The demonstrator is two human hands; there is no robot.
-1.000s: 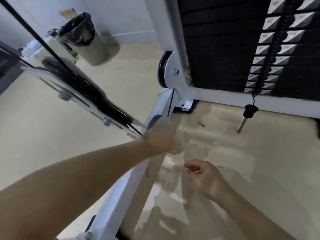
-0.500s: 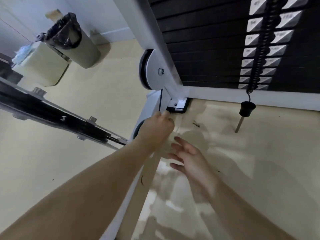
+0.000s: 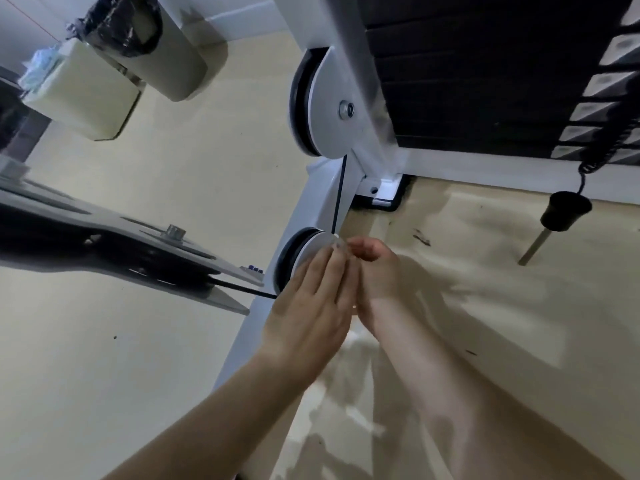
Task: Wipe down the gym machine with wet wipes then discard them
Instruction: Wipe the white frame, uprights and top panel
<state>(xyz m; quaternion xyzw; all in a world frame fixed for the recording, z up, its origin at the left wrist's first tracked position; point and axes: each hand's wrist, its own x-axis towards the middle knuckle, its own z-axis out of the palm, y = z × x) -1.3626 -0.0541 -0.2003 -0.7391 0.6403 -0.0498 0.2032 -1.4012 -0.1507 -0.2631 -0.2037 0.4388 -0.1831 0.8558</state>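
Beige flooring fills most of the view, meeting a white wall at the top. One gym machine stands on it, its white frame carrying two pulleys. The upper pulley sits beside the black weight stack, and the lower pulley is on the sloping beam below it. A thin black cable runs between the two pulleys, and a second stretch leads left from the lower one to a single dark lever arm. One selector pin hangs from a coiled cord in front of the stack, its tip close to the floor.

Both hands meet at the lower pulley. The left hand lies with its fingers straight and together, fingertips against the pulley's white face, gripping nothing that shows. The right hand is just beside it and touching it, its fingers curled in toward the left fingertips. One small pale scrap, apparently the wet wipe, shows at the pulley's rim where the fingertips of the two hands meet. It is blurred, and I cannot tell whether the right hand pinches it.

Far left, near the wall, stands one round bin with a black liner. One cream box sits just beside it.
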